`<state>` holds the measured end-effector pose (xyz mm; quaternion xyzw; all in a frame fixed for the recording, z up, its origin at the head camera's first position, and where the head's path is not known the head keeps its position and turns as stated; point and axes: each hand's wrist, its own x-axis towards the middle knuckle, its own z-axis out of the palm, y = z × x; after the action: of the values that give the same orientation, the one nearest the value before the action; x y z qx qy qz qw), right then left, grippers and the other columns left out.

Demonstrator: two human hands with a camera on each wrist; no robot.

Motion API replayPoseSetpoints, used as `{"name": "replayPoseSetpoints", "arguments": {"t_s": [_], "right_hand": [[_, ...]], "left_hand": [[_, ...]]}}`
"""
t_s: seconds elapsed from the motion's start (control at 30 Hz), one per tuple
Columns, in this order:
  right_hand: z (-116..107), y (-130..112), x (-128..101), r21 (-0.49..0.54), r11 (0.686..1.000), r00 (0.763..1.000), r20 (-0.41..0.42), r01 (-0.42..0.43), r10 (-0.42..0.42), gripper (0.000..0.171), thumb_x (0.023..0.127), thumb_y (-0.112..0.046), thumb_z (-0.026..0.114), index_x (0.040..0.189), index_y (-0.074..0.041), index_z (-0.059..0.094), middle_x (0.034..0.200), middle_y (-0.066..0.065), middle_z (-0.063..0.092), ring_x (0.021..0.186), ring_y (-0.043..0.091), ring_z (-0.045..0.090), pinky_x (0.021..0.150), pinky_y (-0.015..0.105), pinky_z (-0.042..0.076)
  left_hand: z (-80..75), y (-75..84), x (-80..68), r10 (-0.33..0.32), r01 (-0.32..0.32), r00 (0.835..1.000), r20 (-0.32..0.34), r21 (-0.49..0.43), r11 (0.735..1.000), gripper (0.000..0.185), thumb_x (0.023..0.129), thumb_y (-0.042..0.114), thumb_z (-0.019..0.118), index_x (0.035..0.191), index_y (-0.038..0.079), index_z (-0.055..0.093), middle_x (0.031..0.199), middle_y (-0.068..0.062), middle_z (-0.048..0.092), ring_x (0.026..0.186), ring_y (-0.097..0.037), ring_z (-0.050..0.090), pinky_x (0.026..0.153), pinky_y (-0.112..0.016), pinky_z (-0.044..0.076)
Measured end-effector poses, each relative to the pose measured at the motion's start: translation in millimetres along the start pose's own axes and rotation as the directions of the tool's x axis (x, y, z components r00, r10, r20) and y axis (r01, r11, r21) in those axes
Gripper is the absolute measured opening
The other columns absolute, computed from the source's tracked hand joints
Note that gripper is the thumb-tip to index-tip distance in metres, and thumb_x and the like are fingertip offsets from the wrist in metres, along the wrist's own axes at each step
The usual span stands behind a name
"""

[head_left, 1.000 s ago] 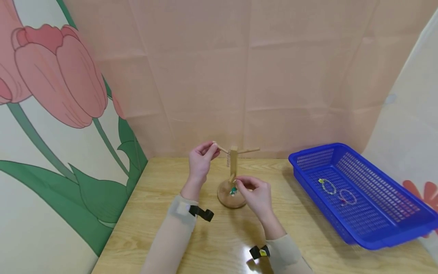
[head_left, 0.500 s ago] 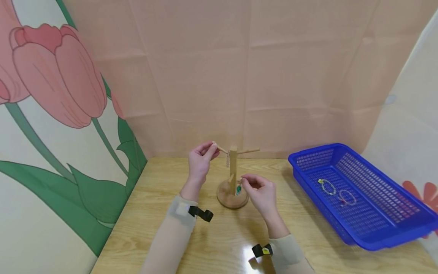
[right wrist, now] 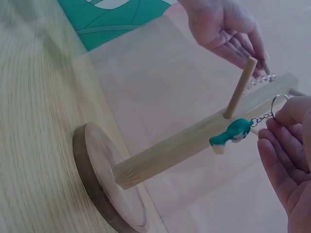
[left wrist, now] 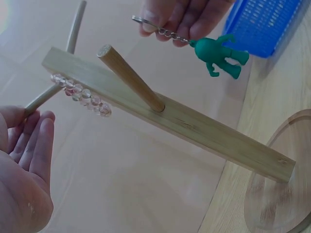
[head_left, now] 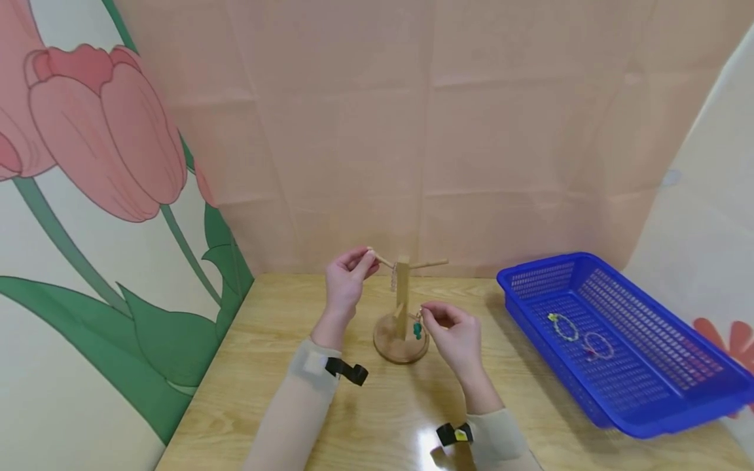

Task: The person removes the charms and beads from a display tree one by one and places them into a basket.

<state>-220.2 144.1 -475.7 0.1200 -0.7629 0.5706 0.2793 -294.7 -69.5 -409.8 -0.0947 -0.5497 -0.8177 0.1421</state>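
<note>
A wooden stand (head_left: 403,288) with a round base (head_left: 385,347) and several pegs stands on the table. My left hand (head_left: 345,282) pinches the end of its upper left peg (left wrist: 41,99). A clear pink beaded bracelet (left wrist: 82,94) hangs on that peg, close to the post. Between thumb and fingers, my right hand (head_left: 456,337) holds a keychain (left wrist: 214,53) by its metal ring (right wrist: 279,104). A short chain links the ring to a green figure. In the right wrist view the figure is beside the lower front peg (right wrist: 240,90), and the ring is off that peg.
To the right is a blue plastic basket (head_left: 595,392), with a yellow-green bracelet (head_left: 565,327) and a pinkish bracelet (head_left: 598,347) inside. Another upper peg (head_left: 430,263) points right from the post. A peach cloth (head_left: 412,131) hangs behind the table.
My right hand has moved a little to the right with the keychain, away from the post. The left hand stays on the peg.
</note>
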Motion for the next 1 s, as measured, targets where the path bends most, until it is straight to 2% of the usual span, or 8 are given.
{"name": "replayPoseSetpoints", "arguments": {"t_s": [0.13, 0.33, 0.5, 0.7, 0.83, 1.0], "right_hand": [[-1, 1, -1, -0.01, 1.0, 1.0, -0.005, -0.001, 0.001, 0.008, 0.091, 0.0, 0.084, 0.097, -0.006, 0.084, 0.089, 0.003, 0.081, 0.074, 0.009, 0.073, 0.067, 0.013, 0.061], [-1, 1, 2, -0.022, 1.0, 1.0, -0.007, -0.008, 0.008, 0.007, 0.093, -0.002, 0.083, 0.098, -0.007, 0.084, 0.089, 0.002, 0.081, 0.075, 0.008, 0.073, 0.068, 0.012, 0.061], [-2, 2, 4, -0.007, 1.0, 1.0, -0.016, -0.009, 0.009, 0.007, 0.093, 0.0, 0.082, 0.099, -0.004, 0.084, 0.089, 0.006, 0.081, 0.075, 0.008, 0.072, 0.068, 0.012, 0.06], [-6, 3, 5, -0.022, 0.999, 0.999, -0.026, -0.03, 0.03, 0.007, 0.093, 0.0, 0.083, 0.098, -0.005, 0.084, 0.088, 0.005, 0.081, 0.075, 0.007, 0.072, 0.066, 0.012, 0.059], [-6, 3, 8, -0.029, 0.999, 1.0, -0.017, -0.027, 0.027, 0.006, 0.094, -0.002, 0.082, 0.099, -0.006, 0.084, 0.088, 0.004, 0.081, 0.075, 0.007, 0.072, 0.067, 0.011, 0.06], [-11, 2, 13, -0.015, 1.0, 1.0, -0.026, 0.006, -0.007, 0.007, 0.094, 0.0, 0.081, 0.098, -0.005, 0.084, 0.087, 0.007, 0.081, 0.075, 0.008, 0.072, 0.066, 0.01, 0.058]], "left_hand": [[0.3, -1.1, -1.5, -0.01, 0.01, 1.0, -0.004, 0.001, 1.0, 0.024, 0.099, -0.003, 0.074, 0.117, -0.018, 0.069, 0.116, -0.041, 0.068, 0.085, -0.017, 0.079, 0.087, -0.036, 0.068], [-1.7, 0.2, -0.3, -0.011, 0.011, 1.0, -0.027, -0.003, 1.0, 0.03, 0.099, -0.004, 0.073, 0.121, -0.023, 0.064, 0.106, -0.025, 0.077, 0.084, -0.015, 0.079, 0.086, -0.035, 0.068], [-2.0, 1.3, 0.2, -0.01, 0.01, 0.999, -0.037, 0.0, 1.0, 0.025, 0.099, -0.003, 0.074, 0.118, -0.019, 0.069, 0.105, -0.024, 0.078, 0.084, -0.016, 0.079, 0.086, -0.035, 0.068], [-1.5, -0.4, 0.3, -0.007, 0.007, 0.999, -0.041, -0.002, 1.0, 0.017, 0.099, -0.004, 0.075, 0.113, -0.013, 0.073, 0.107, -0.028, 0.076, 0.084, -0.017, 0.079, 0.086, -0.036, 0.068], [0.1, 0.8, 1.3, -0.003, 0.002, 0.999, -0.049, -0.01, 1.0, 0.019, 0.099, -0.004, 0.074, 0.114, -0.014, 0.072, 0.11, -0.034, 0.074, 0.085, -0.017, 0.079, 0.085, -0.036, 0.069], [3.6, 1.2, 1.8, -0.004, 0.003, 0.999, -0.038, -0.007, 1.0, 0.023, 0.099, -0.004, 0.075, 0.117, -0.017, 0.07, 0.106, -0.026, 0.077, 0.085, -0.017, 0.079, 0.085, -0.036, 0.068]]}}
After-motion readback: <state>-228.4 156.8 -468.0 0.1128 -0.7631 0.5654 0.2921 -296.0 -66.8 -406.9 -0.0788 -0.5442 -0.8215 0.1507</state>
